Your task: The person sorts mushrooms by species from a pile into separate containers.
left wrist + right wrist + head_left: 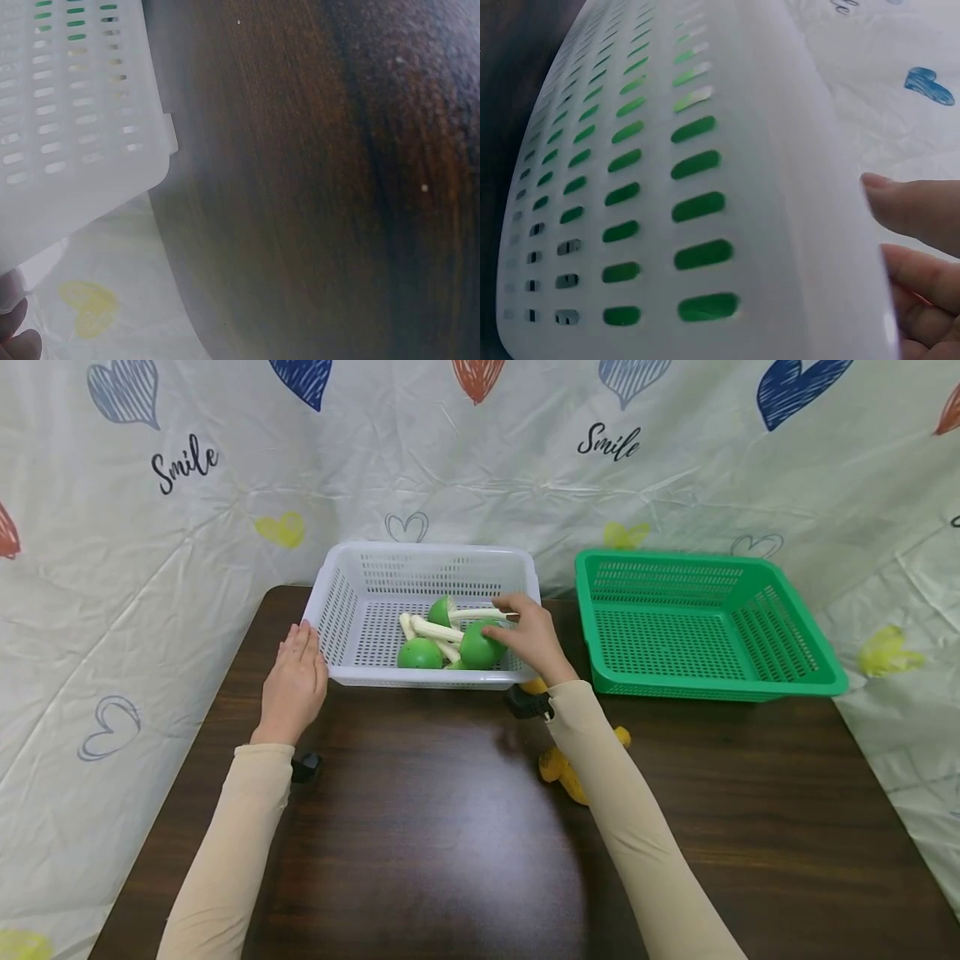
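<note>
Right hand (534, 639) curled round green mushroom (480, 646) inside white basket (339, 610); left hand (294, 681) flat against basket's side. Risk: stems tangle, neighbours lift out, basket slides toward table's back edge.

left grip (294, 681) flat, fingers straight, right grip (528, 637) curled

The yellow objects (558, 768) on the dark wooden counter (420, 843) are lying half under the right sleeve, too covered to identify. The right wrist view is showing only blurred fingertips (919, 210) behind the white slotted plastic basket (705, 187). The left wrist view is cropping the left hand (16, 334) to a corner sliver.
</note>
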A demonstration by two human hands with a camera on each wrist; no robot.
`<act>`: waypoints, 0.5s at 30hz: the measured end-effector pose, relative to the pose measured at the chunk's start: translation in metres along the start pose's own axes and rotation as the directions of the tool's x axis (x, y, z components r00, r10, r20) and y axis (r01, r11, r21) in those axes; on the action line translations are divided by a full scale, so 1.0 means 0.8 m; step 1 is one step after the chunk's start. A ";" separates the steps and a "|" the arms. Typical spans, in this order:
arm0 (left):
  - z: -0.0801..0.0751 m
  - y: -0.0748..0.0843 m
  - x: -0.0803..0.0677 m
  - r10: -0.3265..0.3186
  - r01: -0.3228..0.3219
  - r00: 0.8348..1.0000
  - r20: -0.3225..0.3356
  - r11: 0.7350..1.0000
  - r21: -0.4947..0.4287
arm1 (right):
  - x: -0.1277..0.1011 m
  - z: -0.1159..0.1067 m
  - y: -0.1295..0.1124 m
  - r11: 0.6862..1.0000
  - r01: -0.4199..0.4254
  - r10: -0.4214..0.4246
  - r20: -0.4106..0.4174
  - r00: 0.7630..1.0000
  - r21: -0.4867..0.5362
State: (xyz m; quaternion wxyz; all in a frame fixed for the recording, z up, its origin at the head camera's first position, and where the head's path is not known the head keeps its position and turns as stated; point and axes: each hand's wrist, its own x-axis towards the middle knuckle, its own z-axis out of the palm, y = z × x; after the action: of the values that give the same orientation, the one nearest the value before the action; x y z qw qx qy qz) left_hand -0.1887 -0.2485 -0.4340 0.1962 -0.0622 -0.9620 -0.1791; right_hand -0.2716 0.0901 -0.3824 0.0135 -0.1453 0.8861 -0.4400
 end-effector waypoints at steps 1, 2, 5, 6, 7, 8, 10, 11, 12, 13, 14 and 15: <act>0.000 0.000 0.000 0.001 -0.001 1.000 0.001 1.000 0.000 | -0.001 0.000 0.001 1.000 0.009 -0.009 -0.007 1.000 0.011; 0.000 0.001 0.000 0.002 -0.002 1.000 0.001 1.000 -0.002 | -0.003 0.000 0.001 1.000 0.018 -0.017 -0.013 1.000 0.023; 0.001 0.000 0.001 0.010 -0.010 1.000 -0.006 1.000 -0.001 | -0.008 0.000 0.003 0.998 0.052 -0.050 -0.036 0.998 0.047; 0.001 0.000 0.000 0.012 -0.012 1.000 -0.009 1.000 0.000 | -0.010 0.000 0.003 0.997 0.066 -0.064 -0.043 0.997 0.050; 0.002 -0.001 0.000 0.014 -0.014 1.000 -0.012 1.000 0.001 | -0.012 -0.001 0.002 0.995 0.081 -0.078 -0.054 0.995 0.050; 0.002 -0.001 0.000 0.015 -0.015 1.000 -0.014 1.000 0.004 | -0.014 -0.002 0.001 0.994 0.094 -0.091 -0.064 0.994 0.048; 0.002 -0.001 0.000 0.017 -0.016 1.000 -0.018 1.000 0.008 | -0.018 -0.004 0.001 0.992 0.121 -0.117 -0.087 0.989 0.041; 0.002 -0.001 0.000 0.015 -0.015 1.000 -0.017 1.000 0.010 | -0.021 -0.005 0.001 0.991 0.131 -0.127 -0.096 0.987 0.040; 0.002 -0.001 0.000 0.013 -0.013 1.000 -0.017 1.000 0.007 | -0.024 -0.007 0.002 0.989 0.142 -0.138 -0.106 0.985 0.039; 0.002 -0.001 -0.001 0.016 -0.015 1.000 -0.017 1.000 0.011 | -0.027 -0.009 0.003 0.988 0.152 -0.147 -0.117 0.982 0.037; 0.002 -0.001 -0.001 0.018 -0.018 1.000 -0.018 1.000 0.013 | -0.030 -0.011 0.005 0.986 0.161 -0.155 -0.124 0.980 0.038; 0.002 -0.002 -0.001 0.020 -0.020 1.000 -0.018 1.000 0.015 | -0.034 -0.012 0.006 0.985 0.167 -0.161 -0.130 0.978 0.037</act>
State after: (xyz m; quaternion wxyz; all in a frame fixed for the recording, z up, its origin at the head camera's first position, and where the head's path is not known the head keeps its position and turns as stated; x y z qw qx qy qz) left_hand -0.1891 -0.2492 -0.4361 0.2071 -0.0689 -0.9608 -0.1707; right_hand -0.2483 0.1078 -0.3827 -0.0754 -0.1894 0.8593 -0.4691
